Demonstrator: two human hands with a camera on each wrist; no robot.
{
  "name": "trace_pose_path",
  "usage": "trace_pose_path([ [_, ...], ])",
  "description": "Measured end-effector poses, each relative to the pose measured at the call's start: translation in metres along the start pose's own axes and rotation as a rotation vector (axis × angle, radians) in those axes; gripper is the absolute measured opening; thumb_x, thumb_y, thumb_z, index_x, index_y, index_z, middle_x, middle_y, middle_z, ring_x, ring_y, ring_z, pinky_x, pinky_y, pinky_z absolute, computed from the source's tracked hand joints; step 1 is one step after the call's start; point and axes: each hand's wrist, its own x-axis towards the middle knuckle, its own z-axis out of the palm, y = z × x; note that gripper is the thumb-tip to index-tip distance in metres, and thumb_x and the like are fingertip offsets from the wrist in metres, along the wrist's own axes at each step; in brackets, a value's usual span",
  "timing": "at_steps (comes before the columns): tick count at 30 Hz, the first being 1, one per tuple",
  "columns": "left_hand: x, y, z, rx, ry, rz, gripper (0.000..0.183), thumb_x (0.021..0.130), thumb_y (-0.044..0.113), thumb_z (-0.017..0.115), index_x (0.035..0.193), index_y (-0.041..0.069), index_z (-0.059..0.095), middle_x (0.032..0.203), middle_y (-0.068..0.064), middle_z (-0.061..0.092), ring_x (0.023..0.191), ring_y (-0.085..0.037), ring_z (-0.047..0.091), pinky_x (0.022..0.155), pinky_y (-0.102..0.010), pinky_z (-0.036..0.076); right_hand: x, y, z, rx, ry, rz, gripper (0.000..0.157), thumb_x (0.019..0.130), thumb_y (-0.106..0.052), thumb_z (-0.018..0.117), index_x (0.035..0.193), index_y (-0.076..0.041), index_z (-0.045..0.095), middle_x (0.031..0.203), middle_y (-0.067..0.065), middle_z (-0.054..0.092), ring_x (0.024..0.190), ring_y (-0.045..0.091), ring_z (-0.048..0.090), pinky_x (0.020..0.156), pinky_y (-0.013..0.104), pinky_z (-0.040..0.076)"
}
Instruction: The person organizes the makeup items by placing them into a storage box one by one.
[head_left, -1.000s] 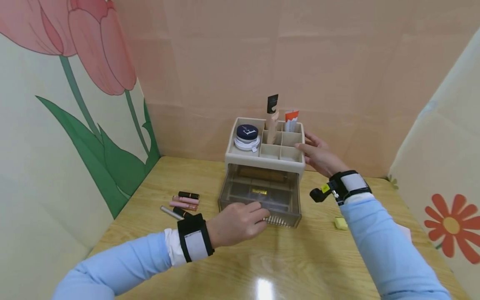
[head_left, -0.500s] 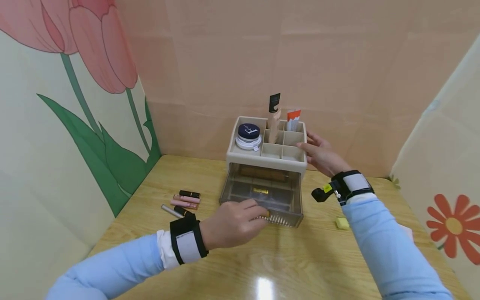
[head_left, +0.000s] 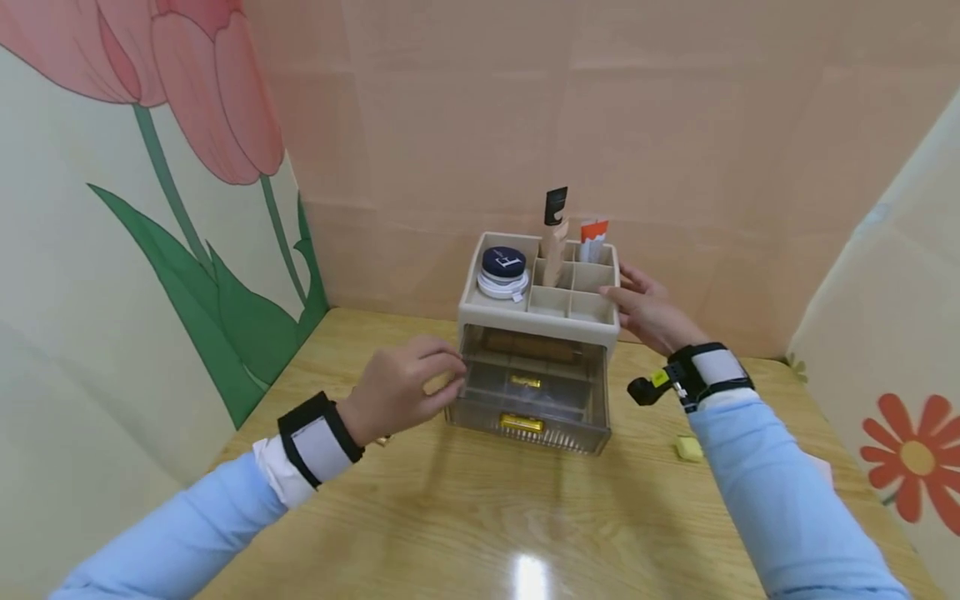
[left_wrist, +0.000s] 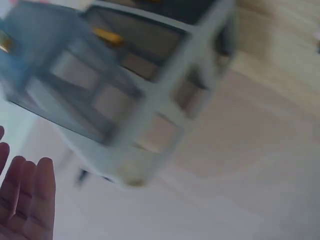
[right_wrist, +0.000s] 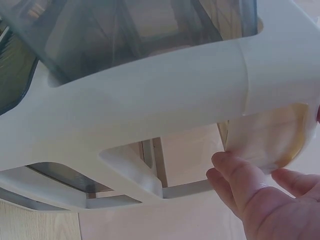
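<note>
As the top drawer (head_left: 491,417) is already standing open, right hand (head_left: 651,312) is gripping the makeup organizer (head_left: 536,320), left hand (head_left: 397,385) hovering free.

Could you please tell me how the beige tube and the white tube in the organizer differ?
The beige tube rises higher than the white tube. The beige tube has a black end, the white tube an orange-red one. The beige tube stands left of the white tube in the head view. Both stand in compartments of the organizer.

Loc: booth-like, bldg type unclear | wood-grain tbl (head_left: 600,525) | creased pink bkdrop (head_left: 465,125) | tulip-print side pnl (head_left: 67,333)
</note>
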Motion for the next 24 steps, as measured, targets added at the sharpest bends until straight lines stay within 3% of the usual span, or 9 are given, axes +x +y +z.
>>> trace_pose_path([
  [5, -0.024, -0.04, 0.009, 0.025, -0.03, -0.148, 0.015, 0.077, 0.011, 0.079, 0.089, 0.008, 0.071, 0.09, -0.004, 0.068, 0.077, -0.018, 0.065, 0.058, -0.029, 0.052, 0.002, 0.002, -0.001, 0.0, 0.007, 0.001, 0.072, 0.101, -0.022, 0.054, 0.158, -0.026, 0.009, 0.16, 0.014, 0.013, 0.136, 0.033, 0.032, 0.101, 0.043, 0.04],
  [8, -0.043, -0.063, 0.015, 0.014, -0.135, -0.202, 0.014, 0.077, 0.008, 0.079, 0.088, 0.007, 0.071, 0.087, -0.004, 0.067, 0.076, -0.019, 0.064, 0.062, -0.032, 0.053, 0.003, 0.004, -0.002, -0.007, 0.006, -0.004, 0.073, 0.101, -0.023, 0.054, 0.158, -0.026, 0.009, 0.16, 0.014, 0.012, 0.136, 0.033, 0.032, 0.101, 0.044, 0.039],
  [11, -0.065, -0.081, 0.02, -0.015, -0.298, -0.262, 0.011, 0.078, 0.007, 0.078, 0.088, 0.009, 0.073, 0.086, -0.001, 0.068, 0.078, -0.017, 0.064, 0.065, -0.032, 0.053, 0.003, 0.004, -0.002, -0.007, 0.009, -0.004, 0.073, 0.101, -0.023, 0.054, 0.158, -0.026, 0.009, 0.16, 0.015, 0.012, 0.136, 0.033, 0.032, 0.101, 0.044, 0.039],
  [14, -0.089, -0.092, 0.025, -0.053, -0.459, -0.34, 0.009, 0.079, 0.008, 0.076, 0.087, 0.01, 0.075, 0.087, 0.0, 0.068, 0.079, -0.019, 0.065, 0.067, -0.034, 0.053, 0.002, 0.005, -0.002, -0.005, 0.009, -0.002, 0.073, 0.101, -0.022, 0.054, 0.158, -0.026, 0.008, 0.16, 0.015, 0.011, 0.136, 0.034, 0.031, 0.102, 0.045, 0.039],
  [17, -0.115, -0.1, 0.031, -0.073, -0.576, -0.418, 0.009, 0.079, 0.009, 0.076, 0.087, 0.011, 0.076, 0.087, 0.002, 0.068, 0.078, -0.019, 0.065, 0.065, -0.033, 0.053, 0.001, 0.004, -0.002, -0.009, 0.004, -0.005, 0.073, 0.101, -0.022, 0.054, 0.158, -0.027, 0.008, 0.16, 0.014, 0.011, 0.136, 0.034, 0.03, 0.102, 0.044, 0.039],
  [20, -0.137, -0.107, 0.035, -0.074, -0.645, -0.464, 0.014, 0.076, 0.007, 0.078, 0.088, 0.013, 0.077, 0.087, 0.003, 0.069, 0.079, -0.018, 0.066, 0.065, -0.032, 0.053, 0.001, 0.003, -0.001, -0.012, 0.001, -0.007, 0.073, 0.101, -0.022, 0.054, 0.158, -0.026, 0.007, 0.16, 0.014, 0.011, 0.136, 0.034, 0.03, 0.102, 0.044, 0.038],
  [24, -0.158, -0.113, 0.042, -0.047, -0.678, -0.472, 0.016, 0.072, 0.007, 0.081, 0.084, 0.016, 0.076, 0.087, 0.005, 0.068, 0.079, -0.015, 0.065, 0.066, -0.032, 0.053, 0.001, 0.002, -0.001, -0.025, 0.003, -0.01, 0.072, 0.101, -0.023, 0.053, 0.158, -0.026, 0.007, 0.16, 0.013, 0.011, 0.136, 0.034, 0.031, 0.102, 0.045, 0.038],
])
